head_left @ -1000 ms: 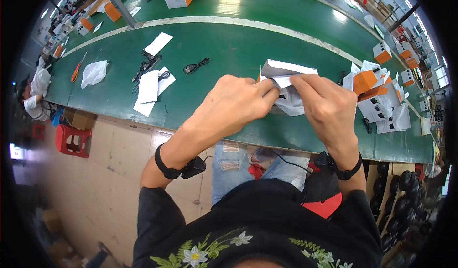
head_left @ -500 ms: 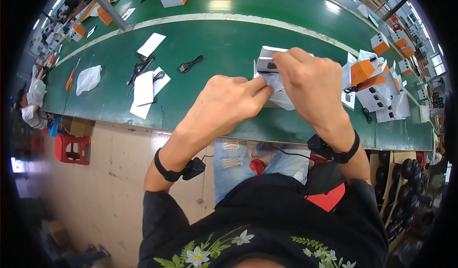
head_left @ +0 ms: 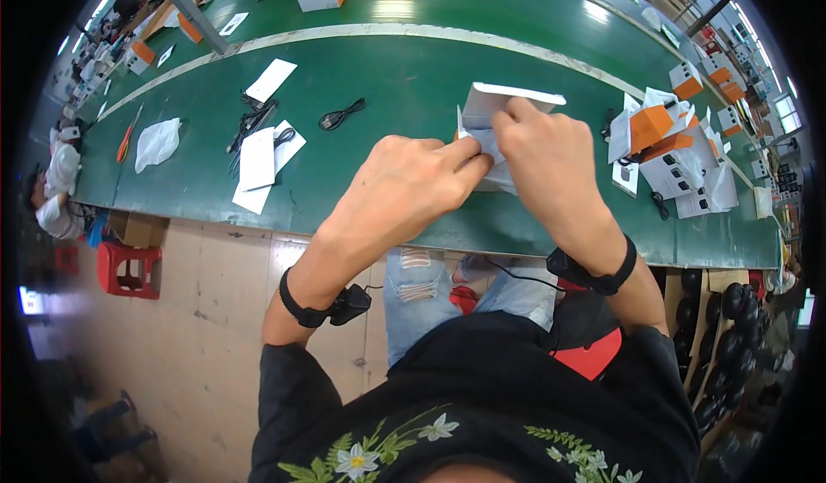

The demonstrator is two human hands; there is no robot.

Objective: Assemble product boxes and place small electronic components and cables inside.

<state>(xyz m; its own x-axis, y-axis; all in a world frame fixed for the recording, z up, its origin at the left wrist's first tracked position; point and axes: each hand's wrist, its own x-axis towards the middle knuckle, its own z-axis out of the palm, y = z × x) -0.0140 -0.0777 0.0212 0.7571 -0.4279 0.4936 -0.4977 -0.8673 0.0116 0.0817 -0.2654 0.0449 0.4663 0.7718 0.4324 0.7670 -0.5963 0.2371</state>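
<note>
A white box [head_left: 484, 102] stands on the green table before me, its lid raised at the far side. My left hand [head_left: 417, 178] is closed at the box's near left edge, thumb and fingers pinching there. Inside the box's mouth, my right hand [head_left: 551, 152] has its fingertips bent together and pointing down; what they hold is hidden by the hand. Some pale plastic wrapping [head_left: 489, 146] shows between the two hands. Both wrists wear black straps with small devices.
Left of the box lie a coiled black cable [head_left: 342, 114], white cards [head_left: 257, 160] with more cables, a crumpled white bag [head_left: 158, 145] and a screwdriver [head_left: 129, 135]. Orange and white boxes [head_left: 667, 169] crowd the right. A red stool [head_left: 129, 270] stands on the floor.
My right hand has moved lower, into the box, and the grey-white piece with a black square it held up is out of sight. My left hand stays at the edge.
</note>
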